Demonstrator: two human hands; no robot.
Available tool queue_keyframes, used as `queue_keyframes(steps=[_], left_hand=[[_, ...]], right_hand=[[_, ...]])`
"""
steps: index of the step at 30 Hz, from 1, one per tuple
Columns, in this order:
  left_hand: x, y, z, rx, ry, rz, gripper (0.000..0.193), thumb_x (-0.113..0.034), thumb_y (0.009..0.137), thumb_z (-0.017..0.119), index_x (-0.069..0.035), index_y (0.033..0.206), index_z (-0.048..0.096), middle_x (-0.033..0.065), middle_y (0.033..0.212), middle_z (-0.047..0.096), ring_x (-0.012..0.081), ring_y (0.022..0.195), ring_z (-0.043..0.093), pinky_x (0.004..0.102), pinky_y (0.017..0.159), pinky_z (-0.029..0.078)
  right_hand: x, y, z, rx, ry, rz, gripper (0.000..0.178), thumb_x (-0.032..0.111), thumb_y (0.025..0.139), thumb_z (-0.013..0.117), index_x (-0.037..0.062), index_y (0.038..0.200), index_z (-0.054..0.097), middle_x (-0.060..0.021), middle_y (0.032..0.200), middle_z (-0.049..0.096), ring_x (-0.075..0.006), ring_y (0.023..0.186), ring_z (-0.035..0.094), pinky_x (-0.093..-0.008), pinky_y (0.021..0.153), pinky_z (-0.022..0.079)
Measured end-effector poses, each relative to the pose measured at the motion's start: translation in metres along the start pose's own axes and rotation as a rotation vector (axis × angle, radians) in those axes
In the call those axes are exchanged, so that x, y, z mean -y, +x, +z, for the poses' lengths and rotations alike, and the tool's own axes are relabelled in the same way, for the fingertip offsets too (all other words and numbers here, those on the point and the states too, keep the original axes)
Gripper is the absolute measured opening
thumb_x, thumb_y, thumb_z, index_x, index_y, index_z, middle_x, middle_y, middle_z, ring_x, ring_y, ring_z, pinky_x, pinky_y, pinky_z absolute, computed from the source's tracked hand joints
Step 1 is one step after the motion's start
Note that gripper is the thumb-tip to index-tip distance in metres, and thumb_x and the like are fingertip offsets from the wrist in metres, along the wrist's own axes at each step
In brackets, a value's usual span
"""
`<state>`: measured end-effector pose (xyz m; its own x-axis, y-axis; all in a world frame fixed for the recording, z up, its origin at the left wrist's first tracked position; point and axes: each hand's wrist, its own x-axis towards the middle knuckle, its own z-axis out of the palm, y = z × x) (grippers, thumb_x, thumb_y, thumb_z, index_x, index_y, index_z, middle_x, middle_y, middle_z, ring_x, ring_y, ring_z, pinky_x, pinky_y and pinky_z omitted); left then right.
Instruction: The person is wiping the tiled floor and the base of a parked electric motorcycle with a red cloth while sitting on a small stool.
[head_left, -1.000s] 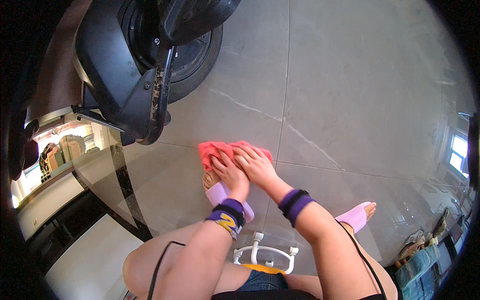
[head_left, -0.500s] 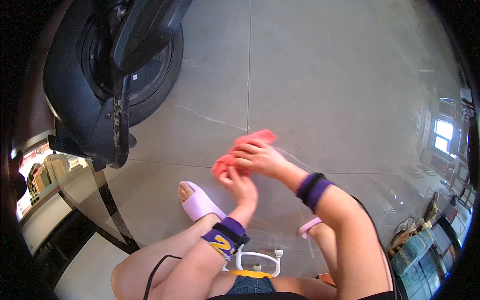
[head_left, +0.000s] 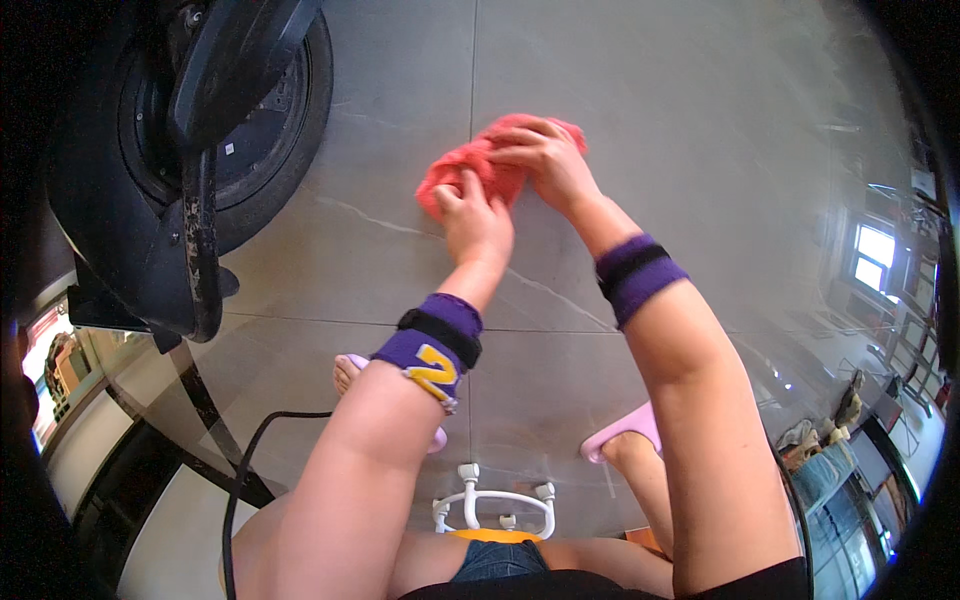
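A crumpled coral-red cloth [head_left: 448, 172] is in both my hands, out ahead of me over the grey tiled floor. My left hand [head_left: 477, 228] grips its near left part, with the thumb and fingers pressed into the fabric. My right hand [head_left: 556, 172] is closed over its right part, fingers bent across the top. I cannot tell whether the cloth touches the floor. Each wrist wears a purple band with a black strap.
To the left stands a black wheeled machine with a large tyre [head_left: 318, 95]. Below me is a low white stool frame on casters [head_left: 545, 492], between my feet in pink slippers [head_left: 625, 432]. A black cable [head_left: 240, 470] runs beside my left arm. Folded items [head_left: 815, 470] sit at right.
Both hands have moved forward, away from my body, carrying the cloth with them. My arms are stretched further out, and the cloth looks more spread between the hands.
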<state>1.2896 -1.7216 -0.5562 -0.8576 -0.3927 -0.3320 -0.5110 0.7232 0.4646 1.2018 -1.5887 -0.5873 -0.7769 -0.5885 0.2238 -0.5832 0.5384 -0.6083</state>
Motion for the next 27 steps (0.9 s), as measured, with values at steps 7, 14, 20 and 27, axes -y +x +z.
queue_keyframes(steps=[7,14,20,27], left_hand=[[0.06,-0.165,0.028,0.284,0.108,0.29,0.058,-0.016,0.086,0.067,-0.009,0.14,0.049,0.0206,0.131,0.042,0.0405,0.122,0.045,0.0459,0.1,0.047],[0.144,-0.28,-0.002,0.54,0.1,0.06,0.06,-0.012,0.086,0.067,-0.01,0.143,0.046,0.0228,0.13,0.039,0.0441,0.122,0.045,0.0463,0.1,0.047],[0.105,-0.161,0.012,-0.072,-0.066,0.211,0.064,-0.011,0.09,0.065,-0.002,0.148,0.039,0.0267,0.144,0.033,0.0437,0.135,0.035,0.0456,0.112,0.033],[-0.046,0.012,0.056,0.152,-0.036,0.54,0.061,-0.02,0.082,0.074,-0.014,0.14,0.055,0.0242,0.132,0.049,0.0399,0.12,0.054,0.0428,0.104,0.045]], right_hand=[[0.091,-0.21,-0.01,0.038,-0.021,0.239,0.037,0.005,0.07,0.07,0.0213,0.103,0.074,-0.0019,0.121,0.066,-0.0309,0.112,0.055,-0.0449,0.097,0.044],[0.164,-0.278,0.02,0.378,0.214,0.101,0.029,0.018,0.078,0.064,0.0214,0.105,0.074,0.0002,0.121,0.064,-0.0263,0.116,0.055,-0.0466,0.097,0.044],[0.093,-0.116,0.025,0.242,-0.043,-0.199,0.01,0.019,0.078,0.063,0.0192,0.085,0.07,0.0001,0.117,0.066,-0.0272,0.116,0.056,-0.0462,0.093,0.047],[-0.066,-0.078,-0.075,-0.099,-0.278,0.15,0.026,0.009,0.083,0.062,0.0143,0.107,0.07,-0.01,0.114,0.069,-0.0274,0.111,0.062,-0.036,0.094,0.052]])
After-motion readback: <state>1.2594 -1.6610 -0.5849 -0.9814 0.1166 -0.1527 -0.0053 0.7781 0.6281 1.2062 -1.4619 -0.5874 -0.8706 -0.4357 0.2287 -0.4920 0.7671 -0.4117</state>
